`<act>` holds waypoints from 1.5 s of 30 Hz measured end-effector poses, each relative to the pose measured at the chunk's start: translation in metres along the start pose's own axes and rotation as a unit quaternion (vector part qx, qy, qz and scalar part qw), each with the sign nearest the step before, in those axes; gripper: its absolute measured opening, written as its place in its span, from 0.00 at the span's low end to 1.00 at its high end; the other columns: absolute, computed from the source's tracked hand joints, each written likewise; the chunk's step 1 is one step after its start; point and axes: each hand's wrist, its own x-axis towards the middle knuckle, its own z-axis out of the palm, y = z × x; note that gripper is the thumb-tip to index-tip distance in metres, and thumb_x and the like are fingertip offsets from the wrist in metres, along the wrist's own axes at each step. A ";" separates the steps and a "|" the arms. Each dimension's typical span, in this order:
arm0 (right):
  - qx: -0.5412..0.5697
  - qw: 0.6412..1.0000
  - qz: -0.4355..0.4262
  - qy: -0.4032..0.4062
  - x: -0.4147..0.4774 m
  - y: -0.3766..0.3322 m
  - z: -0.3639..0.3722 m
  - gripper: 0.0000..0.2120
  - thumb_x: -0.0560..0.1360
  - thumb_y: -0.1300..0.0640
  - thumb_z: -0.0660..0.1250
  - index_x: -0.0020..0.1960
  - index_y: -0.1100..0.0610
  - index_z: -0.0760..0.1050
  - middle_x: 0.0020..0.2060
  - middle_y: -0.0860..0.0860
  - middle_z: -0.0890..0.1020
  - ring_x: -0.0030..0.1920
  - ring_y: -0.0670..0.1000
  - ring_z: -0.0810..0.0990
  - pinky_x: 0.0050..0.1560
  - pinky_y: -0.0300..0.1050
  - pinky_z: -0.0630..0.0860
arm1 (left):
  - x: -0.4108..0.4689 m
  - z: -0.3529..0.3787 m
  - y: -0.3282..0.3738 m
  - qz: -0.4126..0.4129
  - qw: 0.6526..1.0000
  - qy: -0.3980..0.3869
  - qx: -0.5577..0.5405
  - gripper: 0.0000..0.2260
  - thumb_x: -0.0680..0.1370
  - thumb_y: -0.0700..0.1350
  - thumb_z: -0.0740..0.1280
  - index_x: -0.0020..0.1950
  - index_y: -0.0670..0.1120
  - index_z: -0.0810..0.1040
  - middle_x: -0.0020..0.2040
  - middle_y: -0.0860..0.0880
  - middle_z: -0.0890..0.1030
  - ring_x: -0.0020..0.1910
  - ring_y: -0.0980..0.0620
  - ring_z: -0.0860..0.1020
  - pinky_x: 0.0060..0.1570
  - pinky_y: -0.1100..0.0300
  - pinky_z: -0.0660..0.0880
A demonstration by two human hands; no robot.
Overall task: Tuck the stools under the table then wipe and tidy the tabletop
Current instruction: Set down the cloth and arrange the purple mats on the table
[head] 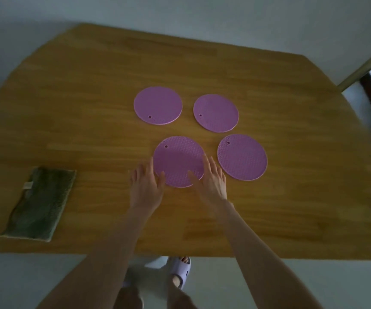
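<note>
Several round purple mats lie on the wooden table (91,108). The near-left mat (177,159) sits between my two hands. My left hand (146,186) lies flat at its left edge, fingers straight, thumb over the rim. My right hand (211,181) lies flat at its right edge, thumb on the mat. The other mats are at the far left (157,105), the far right (216,113) and the near right (242,157). A folded dark green cloth (40,204) lies on the table's near left part. No stool is in view.
The table's near edge runs just in front of my legs, and my slippered foot (181,270) shows below it on the pale floor. At the right a dark frame and a pale beam (369,70) stand beyond the table's edge.
</note>
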 end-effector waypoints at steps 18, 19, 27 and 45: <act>0.172 0.974 0.121 0.089 0.034 -0.012 0.002 0.23 0.71 0.65 0.70 0.64 0.58 0.69 0.58 0.55 0.75 0.58 0.57 0.73 0.60 0.53 0.71 | 0.032 0.018 0.027 -0.139 0.981 0.029 -0.130 0.34 0.67 0.41 0.77 0.68 0.36 0.66 0.59 0.36 0.73 0.60 0.39 0.70 0.60 0.49 0.67; 0.191 0.968 0.134 0.093 0.035 -0.013 0.001 0.22 0.71 0.66 0.69 0.63 0.58 0.69 0.56 0.54 0.76 0.56 0.56 0.75 0.58 0.53 0.72 | 0.034 0.017 0.024 -0.147 0.979 0.032 -0.139 0.31 0.67 0.40 0.76 0.65 0.35 0.68 0.57 0.36 0.74 0.58 0.39 0.71 0.56 0.50 0.68; 0.303 0.931 0.157 0.128 0.010 -0.035 -0.003 0.10 0.68 0.62 0.75 0.46 0.53 0.79 0.36 0.41 0.78 0.37 0.39 0.77 0.42 0.31 0.76 | 0.019 -0.017 -0.016 -0.159 0.951 0.055 -0.258 0.07 0.69 0.42 0.75 0.44 0.42 0.81 0.38 0.47 0.82 0.35 0.53 0.78 0.35 0.67 0.70; 0.289 0.936 0.198 0.045 -0.077 -0.088 0.064 0.08 0.67 0.59 0.77 0.39 0.51 0.78 0.33 0.41 0.79 0.34 0.38 0.77 0.32 0.27 0.70 | -0.059 -0.068 -0.123 -0.233 0.939 0.005 -0.254 0.08 0.70 0.45 0.75 0.44 0.42 0.83 0.33 0.48 0.82 0.35 0.48 0.81 0.43 0.51 0.79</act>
